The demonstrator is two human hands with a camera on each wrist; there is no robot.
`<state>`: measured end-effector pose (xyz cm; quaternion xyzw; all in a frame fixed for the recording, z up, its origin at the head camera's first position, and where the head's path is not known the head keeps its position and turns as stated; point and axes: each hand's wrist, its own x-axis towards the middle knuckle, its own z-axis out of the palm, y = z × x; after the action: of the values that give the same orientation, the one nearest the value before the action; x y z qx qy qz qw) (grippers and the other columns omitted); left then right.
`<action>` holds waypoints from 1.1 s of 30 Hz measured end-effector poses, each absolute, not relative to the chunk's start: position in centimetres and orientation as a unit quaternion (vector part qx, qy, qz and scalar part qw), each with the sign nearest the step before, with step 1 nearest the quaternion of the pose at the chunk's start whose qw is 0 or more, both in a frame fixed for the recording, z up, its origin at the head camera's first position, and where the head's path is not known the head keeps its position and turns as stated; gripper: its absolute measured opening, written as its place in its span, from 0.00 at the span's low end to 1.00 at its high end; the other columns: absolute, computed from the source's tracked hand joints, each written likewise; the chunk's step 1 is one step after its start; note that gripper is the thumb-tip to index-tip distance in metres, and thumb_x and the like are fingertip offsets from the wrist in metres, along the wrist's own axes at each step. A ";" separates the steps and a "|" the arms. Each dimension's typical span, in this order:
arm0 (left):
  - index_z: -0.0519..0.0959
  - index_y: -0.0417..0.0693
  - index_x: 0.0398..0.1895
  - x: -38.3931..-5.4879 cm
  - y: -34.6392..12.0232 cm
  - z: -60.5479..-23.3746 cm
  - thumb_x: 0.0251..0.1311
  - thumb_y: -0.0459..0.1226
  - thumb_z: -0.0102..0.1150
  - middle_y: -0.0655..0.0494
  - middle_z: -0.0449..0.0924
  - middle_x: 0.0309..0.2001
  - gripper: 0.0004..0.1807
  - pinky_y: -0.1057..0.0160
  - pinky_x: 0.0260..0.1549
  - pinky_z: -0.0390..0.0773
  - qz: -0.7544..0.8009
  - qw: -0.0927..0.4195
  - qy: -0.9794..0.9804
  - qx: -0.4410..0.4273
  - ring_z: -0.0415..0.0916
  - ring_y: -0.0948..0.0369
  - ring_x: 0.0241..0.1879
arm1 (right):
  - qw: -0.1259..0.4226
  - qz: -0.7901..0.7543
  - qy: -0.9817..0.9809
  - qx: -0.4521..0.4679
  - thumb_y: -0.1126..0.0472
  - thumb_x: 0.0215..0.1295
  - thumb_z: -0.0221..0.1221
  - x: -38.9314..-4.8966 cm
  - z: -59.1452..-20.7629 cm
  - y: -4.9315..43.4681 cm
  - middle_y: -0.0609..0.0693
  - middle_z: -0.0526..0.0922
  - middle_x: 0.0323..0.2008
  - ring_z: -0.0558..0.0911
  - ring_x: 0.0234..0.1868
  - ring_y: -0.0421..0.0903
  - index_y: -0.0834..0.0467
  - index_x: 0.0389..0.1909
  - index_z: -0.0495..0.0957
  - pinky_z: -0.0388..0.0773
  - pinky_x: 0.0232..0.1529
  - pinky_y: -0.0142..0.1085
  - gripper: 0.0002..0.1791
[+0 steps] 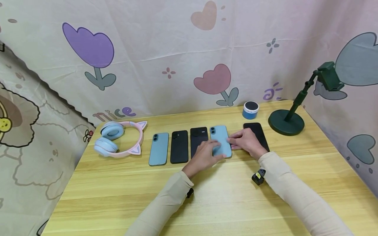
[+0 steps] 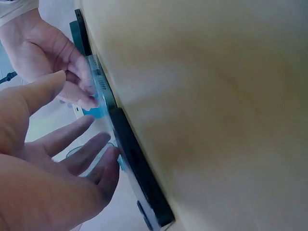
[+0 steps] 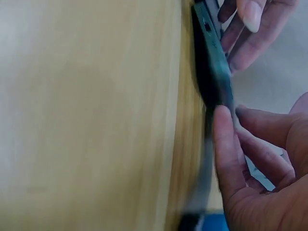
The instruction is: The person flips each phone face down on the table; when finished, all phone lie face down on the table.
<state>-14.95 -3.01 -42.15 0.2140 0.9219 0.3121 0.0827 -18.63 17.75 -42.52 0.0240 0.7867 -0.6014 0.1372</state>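
A light blue smartphone (image 1: 219, 132) lies fourth from the left in a row on the table. My right hand (image 1: 247, 141) pinches its right edge, thumb and fingers on either side in the right wrist view. Over its lower left part, my left hand (image 1: 203, 155) has its fingers spread and loosely bent; whether they touch the phone, I cannot tell. Partly behind this hand is a dark smartphone (image 1: 199, 133). Farther left lie a black smartphone (image 1: 179, 147) and another light blue smartphone (image 1: 158, 149). A black smartphone (image 1: 257, 130) under my right wrist is partly hidden.
Pink and blue cat-ear headphones (image 1: 140, 139) lie at the left of the wooden table (image 1: 118, 196). A small blue and white round speaker (image 1: 250, 110) stands at the back, with a dark green desk lamp (image 1: 286, 123) to its right. A patterned cloth (image 1: 165, 42) hangs behind.
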 end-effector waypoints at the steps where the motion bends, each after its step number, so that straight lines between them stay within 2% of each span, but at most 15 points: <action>1: 0.78 0.43 0.66 -14.9 -3.0 -42.2 0.67 0.48 0.65 0.48 0.70 0.70 0.28 0.46 0.68 0.62 0.318 0.079 0.921 0.211 0.63 0.47 0.70 | 0.133 -0.595 0.792 0.017 0.67 0.68 0.65 -18.6 -42.4 17.9 0.68 0.85 0.45 0.88 0.32 0.46 0.76 0.51 0.81 0.85 0.37 0.38 0.17; 10: 0.77 0.44 0.66 -15.2 -2.7 -41.8 0.67 0.47 0.65 0.50 0.73 0.69 0.28 0.50 0.66 0.66 0.348 0.064 0.916 0.192 0.66 0.50 0.68 | 0.125 -0.560 0.819 0.005 0.64 0.67 0.66 -18.5 -41.0 19.4 0.67 0.85 0.45 0.87 0.36 0.54 0.74 0.52 0.81 0.85 0.38 0.40 0.18; 17: 0.76 0.44 0.67 -15.7 -1.4 -41.1 0.68 0.46 0.64 0.50 0.74 0.67 0.28 0.51 0.66 0.67 0.335 0.078 0.919 0.191 0.66 0.51 0.68 | 0.109 -0.504 0.857 -0.003 0.59 0.67 0.67 -18.6 -39.9 21.4 0.63 0.86 0.44 0.86 0.37 0.54 0.72 0.52 0.81 0.85 0.38 0.38 0.21; 27: 0.73 0.42 0.69 -16.0 1.7 -40.3 0.68 0.47 0.65 0.49 0.73 0.68 0.31 0.53 0.66 0.68 0.314 0.100 0.926 0.184 0.67 0.54 0.69 | 0.106 -0.375 0.921 0.019 0.50 0.66 0.68 -18.1 -38.8 24.2 0.67 0.84 0.47 0.86 0.37 0.53 0.71 0.57 0.79 0.84 0.41 0.45 0.29; 33: 0.76 0.40 0.66 -16.2 3.3 -40.4 0.67 0.46 0.65 0.49 0.77 0.63 0.29 0.58 0.62 0.71 0.293 0.095 0.929 0.205 0.71 0.56 0.65 | 0.093 -0.329 0.939 0.026 0.49 0.66 0.68 -17.7 -38.9 26.0 0.70 0.80 0.52 0.80 0.49 0.62 0.73 0.59 0.76 0.77 0.49 0.55 0.34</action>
<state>-16.24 3.34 -40.39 0.2050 0.9290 0.2931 0.0950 -17.68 25.98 -38.86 0.0261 0.9394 -0.3289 0.0933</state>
